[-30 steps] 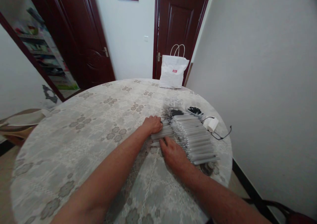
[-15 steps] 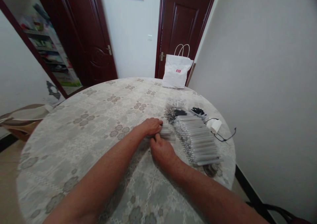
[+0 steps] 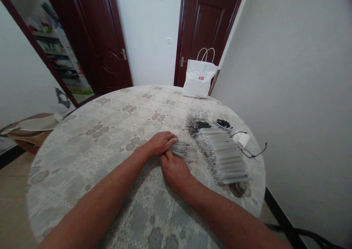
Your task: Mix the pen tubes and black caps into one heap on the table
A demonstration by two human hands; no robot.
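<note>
My left hand point(image 3: 162, 143) is closed over the left end of a small bundle of translucent pen barrels point(image 3: 183, 150) lying low over the table. Against the near side of that end sits my right hand point(image 3: 175, 168), fingers curled in and touching the bundle; its fingertips are partly hidden. The barrels' free ends point right. Beyond them lies a large stack of similar pen barrels point(image 3: 224, 155). Thin dark rods like pen refills point(image 3: 200, 125) lie at the stack's far end. Small black parts point(image 3: 223, 123) fill a dish behind it.
A round table with a patterned cloth point(image 3: 110, 139) carries everything. Behind the stack is a clear container point(image 3: 198, 112). Eyeglasses point(image 3: 254, 155) and a small white object point(image 3: 242, 139) lie on the right. A white paper bag point(image 3: 199, 80) stands at the back edge.
Both hands have shifted slightly left along the bundle, and more of the barrels shows beyond the fingers. The view has also swung a little left.
</note>
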